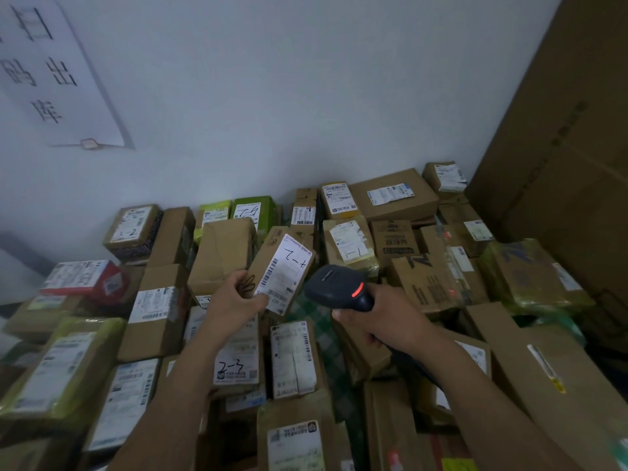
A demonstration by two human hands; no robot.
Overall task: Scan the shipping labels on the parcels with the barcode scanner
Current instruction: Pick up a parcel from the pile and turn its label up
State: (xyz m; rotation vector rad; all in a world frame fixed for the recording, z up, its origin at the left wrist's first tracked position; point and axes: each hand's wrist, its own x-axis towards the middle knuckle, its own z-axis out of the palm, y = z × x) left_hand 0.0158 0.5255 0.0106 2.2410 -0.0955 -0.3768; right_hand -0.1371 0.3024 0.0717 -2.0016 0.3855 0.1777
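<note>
Label [284, 271] lies on the parcel [262, 263] held tilted at frame centre. Left grip [234, 300] pinches its lower corner; right grip [380, 321] wraps the scanner [334, 285], just right of it. Best turn the scanner's nose squarely onto the barcode [271, 277], keeping its bars uncovered.

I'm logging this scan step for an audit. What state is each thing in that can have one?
lifted parcel: raised above the pile, tilted, shipping label facing the camera.
barcode scanner: red light on, head towards the label.
left hand: grips the parcel's lower end.
right hand: grips the scanner's handle.
</note>
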